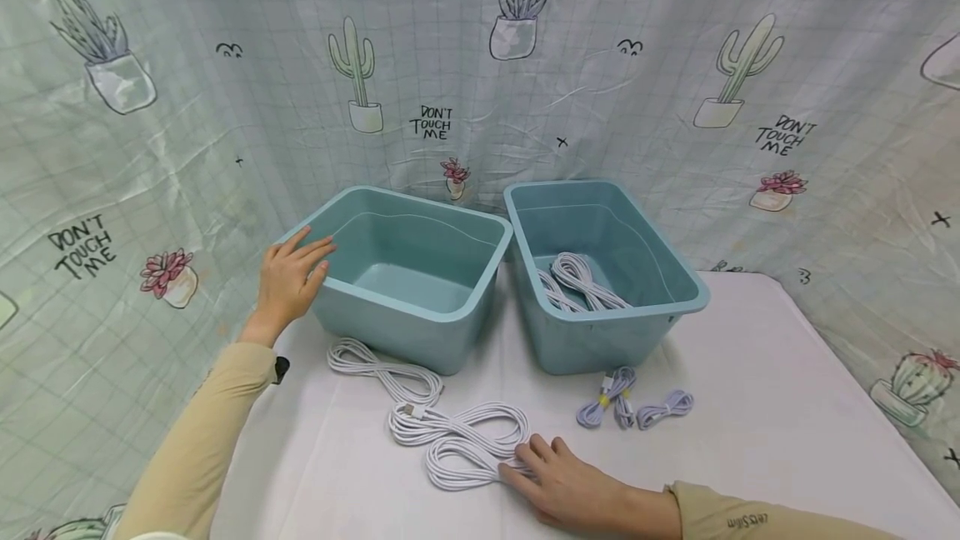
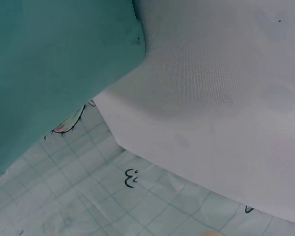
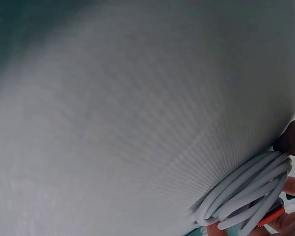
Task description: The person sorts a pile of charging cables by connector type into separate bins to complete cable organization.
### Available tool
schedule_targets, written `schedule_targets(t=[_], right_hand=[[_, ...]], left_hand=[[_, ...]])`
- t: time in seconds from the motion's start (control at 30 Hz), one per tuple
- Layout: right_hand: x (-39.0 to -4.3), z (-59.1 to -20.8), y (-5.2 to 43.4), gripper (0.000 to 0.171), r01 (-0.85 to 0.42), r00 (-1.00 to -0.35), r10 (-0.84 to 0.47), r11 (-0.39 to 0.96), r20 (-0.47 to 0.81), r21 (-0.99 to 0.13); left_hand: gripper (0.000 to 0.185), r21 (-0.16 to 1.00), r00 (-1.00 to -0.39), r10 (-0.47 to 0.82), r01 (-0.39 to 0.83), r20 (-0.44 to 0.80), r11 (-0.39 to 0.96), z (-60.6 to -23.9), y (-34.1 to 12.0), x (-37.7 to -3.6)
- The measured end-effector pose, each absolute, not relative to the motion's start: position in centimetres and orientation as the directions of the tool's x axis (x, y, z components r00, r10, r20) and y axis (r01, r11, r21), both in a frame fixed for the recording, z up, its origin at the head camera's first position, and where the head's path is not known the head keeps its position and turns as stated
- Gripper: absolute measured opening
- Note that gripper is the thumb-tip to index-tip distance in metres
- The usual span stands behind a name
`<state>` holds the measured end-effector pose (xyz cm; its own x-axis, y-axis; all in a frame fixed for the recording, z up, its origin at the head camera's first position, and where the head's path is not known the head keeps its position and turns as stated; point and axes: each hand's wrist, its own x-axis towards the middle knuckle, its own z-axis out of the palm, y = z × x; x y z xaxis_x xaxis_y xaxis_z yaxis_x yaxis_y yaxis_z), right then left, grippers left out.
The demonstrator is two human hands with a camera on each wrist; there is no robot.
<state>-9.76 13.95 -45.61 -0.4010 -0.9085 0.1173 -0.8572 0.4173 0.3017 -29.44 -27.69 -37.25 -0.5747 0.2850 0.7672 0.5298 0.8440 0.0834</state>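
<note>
My right hand point(image 1: 562, 486) pinches the right end of a coiled white cable point(image 1: 442, 450) on the table. In the right wrist view, the looped strands of the white cable point(image 3: 250, 191) lie between thumb and fingers, with a small red item point(image 3: 271, 216) beside them that I cannot identify. Another white cable with a USB plug point(image 1: 412, 410) lies against it, and a further white cable bundle point(image 1: 386, 369) lies farther left. My left hand point(image 1: 291, 277) rests at the left rim of a blue-green bin point(image 1: 390, 319), fingers extended over the edge. Its fingers are hardly visible in the left wrist view.
A second blue-green bin point(image 1: 600, 346) stands to the right, holding white cable bundles point(image 1: 581, 277). In front of it lie pale purple cables, one bundle with a yellow tie point(image 1: 604, 399) and a smaller bundle point(image 1: 666, 408). A patterned curtain point(image 1: 450, 48) hangs behind the white table point(image 1: 750, 407).
</note>
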Motion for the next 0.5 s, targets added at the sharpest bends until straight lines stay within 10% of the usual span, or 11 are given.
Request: schedule_targets(t=[0.5], right_hand=[[-10.34,-45.18,14.0,0.05,-0.872,-0.37,-0.919,0.393,0.133,0.291]], left_hand=[[0.058,0.075,-0.585,0.29,0.519,0.757,0.851,-37.18,-27.69,-29.4]])
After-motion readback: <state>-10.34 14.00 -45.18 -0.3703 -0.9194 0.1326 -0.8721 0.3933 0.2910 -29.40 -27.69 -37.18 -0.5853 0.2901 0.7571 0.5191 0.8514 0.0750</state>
